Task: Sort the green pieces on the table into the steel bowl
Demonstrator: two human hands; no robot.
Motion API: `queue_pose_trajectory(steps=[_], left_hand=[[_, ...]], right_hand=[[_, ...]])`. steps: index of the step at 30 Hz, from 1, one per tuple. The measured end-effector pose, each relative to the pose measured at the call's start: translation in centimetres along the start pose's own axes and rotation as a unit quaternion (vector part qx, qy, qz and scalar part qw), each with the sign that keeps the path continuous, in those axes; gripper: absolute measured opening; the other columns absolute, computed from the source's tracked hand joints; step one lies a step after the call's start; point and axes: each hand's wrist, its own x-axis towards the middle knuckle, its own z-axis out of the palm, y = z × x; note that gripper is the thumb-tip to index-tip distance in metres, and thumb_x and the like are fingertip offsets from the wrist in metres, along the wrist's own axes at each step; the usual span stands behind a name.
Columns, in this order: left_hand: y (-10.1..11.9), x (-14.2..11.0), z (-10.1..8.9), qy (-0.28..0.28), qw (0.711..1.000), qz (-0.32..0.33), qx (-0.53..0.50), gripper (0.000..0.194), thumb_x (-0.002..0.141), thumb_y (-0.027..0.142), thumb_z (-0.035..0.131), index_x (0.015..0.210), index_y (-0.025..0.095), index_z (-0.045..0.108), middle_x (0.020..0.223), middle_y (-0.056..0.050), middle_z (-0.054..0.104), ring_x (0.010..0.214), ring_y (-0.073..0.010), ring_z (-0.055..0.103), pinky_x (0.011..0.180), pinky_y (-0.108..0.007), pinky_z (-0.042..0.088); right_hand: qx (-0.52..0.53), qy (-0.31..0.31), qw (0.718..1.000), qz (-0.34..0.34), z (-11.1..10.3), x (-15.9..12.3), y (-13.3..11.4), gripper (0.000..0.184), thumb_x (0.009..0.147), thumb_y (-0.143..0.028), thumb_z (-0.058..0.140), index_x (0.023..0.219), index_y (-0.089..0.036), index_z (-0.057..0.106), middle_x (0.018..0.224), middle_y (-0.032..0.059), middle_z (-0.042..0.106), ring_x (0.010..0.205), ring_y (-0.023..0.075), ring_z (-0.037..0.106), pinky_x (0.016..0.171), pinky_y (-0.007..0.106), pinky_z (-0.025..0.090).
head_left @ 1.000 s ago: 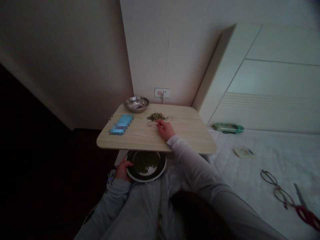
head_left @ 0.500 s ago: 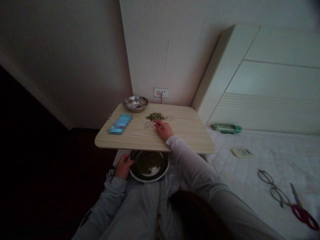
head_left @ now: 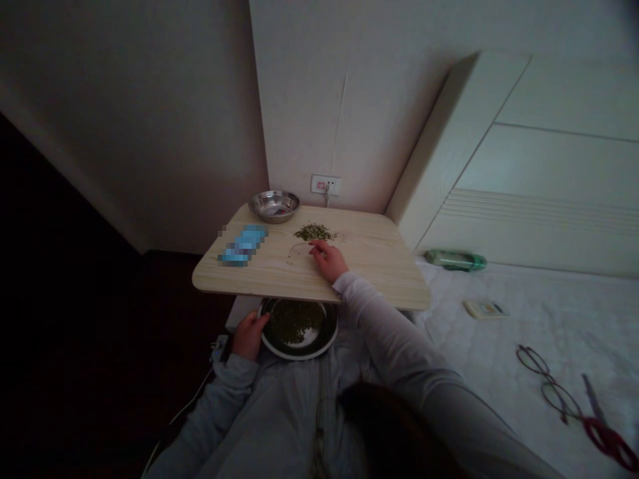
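Observation:
My left hand (head_left: 248, 336) grips the left side of a dark plate (head_left: 327, 338) with a white rim. The plate is at my lap, below the table's front edge, and small green grains (head_left: 294, 319) cover much of its middle. Over the light wooden table (head_left: 269, 278), my right hand (head_left: 329, 261) has its fingers bent and close together. A thin, clear, curved edge (head_left: 298, 245) shows at its fingertips; what this piece is, I cannot make out. Just beyond the fingertips lies a small pile of green grains (head_left: 315, 232), with a few loose ones nearby.
A steel bowl (head_left: 274, 207) stands at the table's back left, behind a blurred blue object (head_left: 243, 245). On the white bed at right lie a green bottle (head_left: 455, 259), a pale remote (head_left: 485, 309), glasses (head_left: 549, 382) and red-handled scissors (head_left: 608, 440). A wall socket (head_left: 326, 184) holds a plug.
The view has shifted slightly. My right hand stays by the pile with nearly the same finger pose, and my left hand still holds the plate.

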Motion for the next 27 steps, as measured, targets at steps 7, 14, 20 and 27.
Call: queue_pose_trajectory(steps=[7,14,20,27], left_hand=[[0.3,0.4,-1.1,0.021,0.999,-0.023,-0.031,0.012,0.044,0.025,0.059,0.046,0.017,0.05,0.039,0.007,0.044,0.043,-0.0104,0.043,0.043,-0.024,0.032],[0.4,-0.5,-0.3,0.039,0.988,-0.072,-0.13,0.006,0.041,0.016,0.055,0.044,0.017,0.05,0.038,0.007,0.046,0.04,-0.0095,0.042,0.041,-0.023,0.03],[-0.1,-0.6,-0.2,0.048,0.987,-0.046,-0.147,0.009,0.041,0.013,0.057,0.041,0.016,0.048,0.037,0.007,0.048,0.042,-0.0081,0.042,0.041,-0.021,0.03],[-0.5,-0.4,-0.3,0.043,0.982,-0.055,-0.175,0.007,0.042,0.012,0.056,0.046,0.017,0.052,0.041,0.006,0.053,0.045,-0.0091,0.046,0.044,-0.021,0.033]], right_hand=[[-0.042,0.029,0.997,0.051,0.7,1.0,0.3,0.027,0.075,-0.019,0.037,0.099,-0.018,0.05,0.076,0.0037,0.061,0.069,0.0138,0.055,0.069,0.028,0.041],[-0.068,-0.009,0.998,0.012,1.0,0.8,-0.9,0.026,0.075,-0.021,0.037,0.097,-0.018,0.051,0.067,0.0011,0.06,0.058,0.0118,0.053,0.065,0.025,0.041],[-0.026,-0.008,1.0,-0.016,1.1,0.4,-1.1,0.025,0.075,-0.021,0.037,0.095,-0.019,0.052,0.072,0.0004,0.06,0.064,0.0104,0.053,0.069,0.024,0.039],[0.04,-0.043,0.998,0.027,1.2,0.1,-1.3,0.025,0.073,-0.022,0.04,0.095,-0.019,0.052,0.071,-0.0001,0.06,0.064,0.0104,0.052,0.065,0.023,0.04]])
